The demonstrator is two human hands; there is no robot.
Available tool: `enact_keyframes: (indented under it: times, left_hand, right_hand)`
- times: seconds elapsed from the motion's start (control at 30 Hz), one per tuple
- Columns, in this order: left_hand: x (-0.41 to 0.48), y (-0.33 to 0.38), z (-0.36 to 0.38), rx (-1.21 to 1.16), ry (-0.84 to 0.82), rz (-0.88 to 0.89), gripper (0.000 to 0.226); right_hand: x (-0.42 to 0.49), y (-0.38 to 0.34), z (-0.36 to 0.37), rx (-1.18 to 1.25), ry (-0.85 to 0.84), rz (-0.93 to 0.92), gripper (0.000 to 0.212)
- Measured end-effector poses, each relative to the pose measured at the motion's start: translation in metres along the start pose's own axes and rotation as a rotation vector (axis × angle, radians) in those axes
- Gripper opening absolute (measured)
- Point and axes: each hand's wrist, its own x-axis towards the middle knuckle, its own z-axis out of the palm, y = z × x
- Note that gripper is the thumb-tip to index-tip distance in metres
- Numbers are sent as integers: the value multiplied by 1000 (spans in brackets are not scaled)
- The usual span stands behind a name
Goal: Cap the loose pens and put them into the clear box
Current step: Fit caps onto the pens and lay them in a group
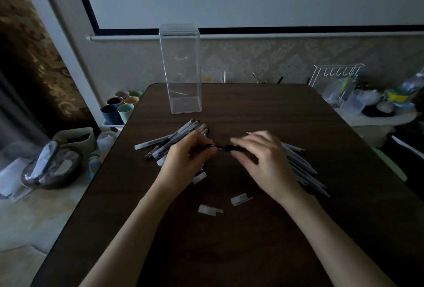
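**Where the light is low, two hands meet over a pen on a dark table**

While the room sits in dim light, a dark wood-grain table (229,240) with rounded far corners fills the middle of the view, set against a patterned wall under a pale board with a black border. On the floor to the left stand pastel cups (121,107) in a tray; to the right a white wire rack (335,75) rises over a clutter of plastic items too dim to name.

The clear box (183,71) stands upright near the far edge of the table, tall, square and see-through, with hard glossy edges. Just near of it lies a heap of pens (174,139), slim frosted barrels with dark ends, spread like a fan. A second heap of pens (300,165) lies to the right, partly hidden under the right hand (263,160).

The left hand (188,158) pinches one end of a black pen (223,147), fingers closed around it. The right hand is blurred; its fingers curl at the pen's other end, but whether they grip it cannot be told.

Three frosted caps lie loose on the near part of the table: one cap (199,177) by the left wrist, another cap (210,209) nearer, and a third cap (240,199) to its right
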Motion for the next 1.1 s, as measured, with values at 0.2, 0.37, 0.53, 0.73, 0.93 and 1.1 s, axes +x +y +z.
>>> enact_keyframes:
  times: [0.2,0.37,0.53,0.73,0.93,1.1]
  left_hand:
    - [2,-16,-22,65,401,-126,8]
    - [2,-32,-28,361,379,-276,8]
    - [1,-31,-23,571,262,-327,22]
    - [-2,-17,-8,545,169,-28,18]
    - [-4,-16,12,717,25,-25,45]
    - [-3,-20,11,743,15,18,31]
  right_hand:
    - [-2,10,1,-77,173,254,36]
    - [-4,33,-8,-218,77,530,17]
    - [-3,35,-8,-213,-221,566,21]
    - [-5,36,-6,-245,-215,499,19]
    - [-6,27,-8,-211,-151,355,17]
    - [-7,20,-5,-188,-166,296,17]
